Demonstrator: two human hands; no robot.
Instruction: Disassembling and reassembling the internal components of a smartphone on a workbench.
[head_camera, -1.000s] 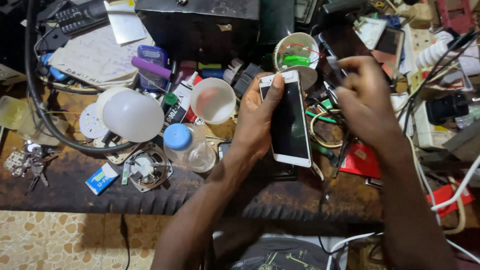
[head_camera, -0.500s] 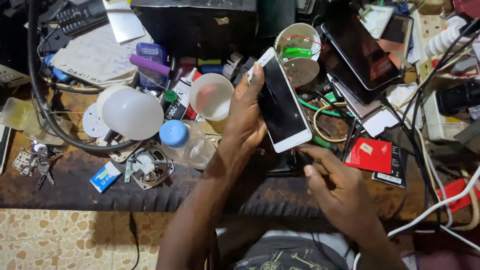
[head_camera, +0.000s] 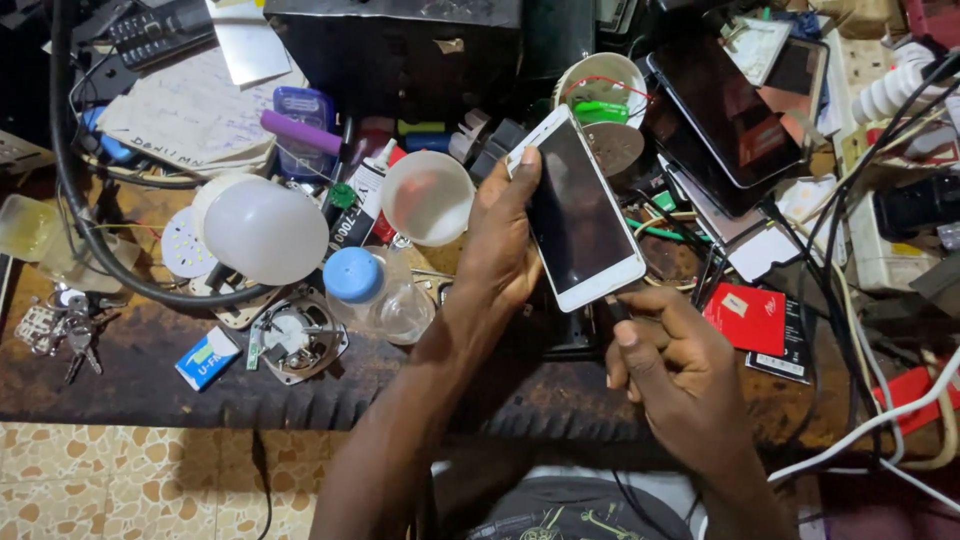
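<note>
My left hand (head_camera: 500, 250) grips a white smartphone (head_camera: 582, 210) with a dark screen, tilted over the cluttered workbench. My right hand (head_camera: 672, 372) is just below the phone's bottom edge, its thumb and fingers pinched on a thin dark cable plug (head_camera: 613, 303) at the phone's lower end. Whether the plug is inside the port I cannot tell.
A white bulb dome (head_camera: 262, 232), a translucent cup (head_camera: 428, 198), a blue-capped bottle (head_camera: 372, 290), keys (head_camera: 60, 330), a dark tablet (head_camera: 722, 112), a red card (head_camera: 745, 318) and tangled cables (head_camera: 860, 300) crowd the dark wooden bench (head_camera: 150, 390). Tiled floor (head_camera: 120, 480) lies below.
My right hand came down from above the phone's right side to below its bottom edge and now pinches a cable plug there. The phone has tilted further.
</note>
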